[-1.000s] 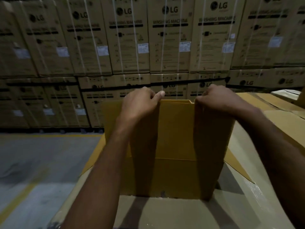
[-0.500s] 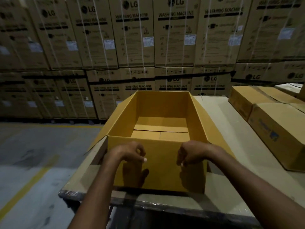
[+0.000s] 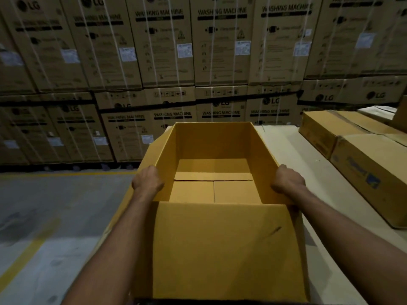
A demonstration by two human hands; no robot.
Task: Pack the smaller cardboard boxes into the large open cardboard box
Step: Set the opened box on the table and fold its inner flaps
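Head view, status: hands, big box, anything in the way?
Left hand grips left rim of big box, right hand the right rim. Box upright on table, open, empty. Small boxes sit at right, unpacked; opening unobstructed.

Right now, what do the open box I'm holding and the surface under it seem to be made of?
Open box: likely cardboard, matte yellow-brown, judging by its creased flaps and the seamed bottom panels. Surface: pale, flat, matte, possibly cardboard sheet; the dim light leaves it open.
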